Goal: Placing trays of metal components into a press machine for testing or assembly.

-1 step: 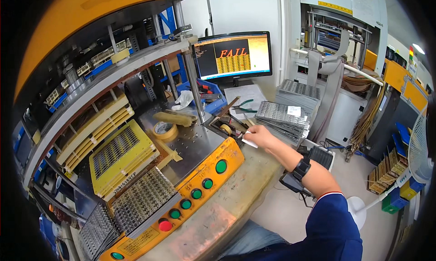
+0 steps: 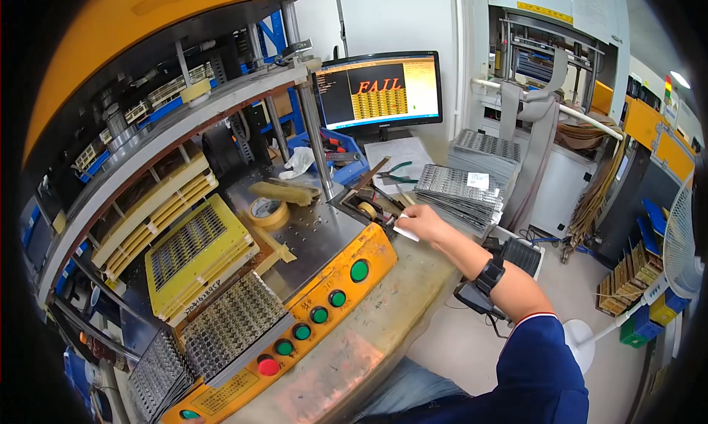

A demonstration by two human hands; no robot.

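My right hand (image 2: 422, 222) is closed in a pinch on a small white paper slip (image 2: 406, 235). It hovers at the worktable, beside a small tape dispenser (image 2: 366, 210). Of my left hand only what looks like a fingertip (image 2: 195, 419) shows at the lower edge, by a green button (image 2: 187, 414); its other fingers are out of the picture. In the press on the left sits a yellow fixture (image 2: 240, 248) with a dark perforated panel (image 2: 189, 238) on top. Stacked metal-patterned panels (image 2: 234, 322) lie in front of it.
A monitor (image 2: 377, 92) stands behind the table. Stacks of grey panels (image 2: 456, 192) lie right of green-handled pliers (image 2: 402, 175). A tape roll (image 2: 268, 213) and a brush (image 2: 289, 193) rest on the press bed. Buttons, including a red one (image 2: 268, 365), line the orange front panel (image 2: 341, 276).
What looks like a fingertip of my left hand has come in at the lower left edge, by the green button. My right hand has hardly moved.
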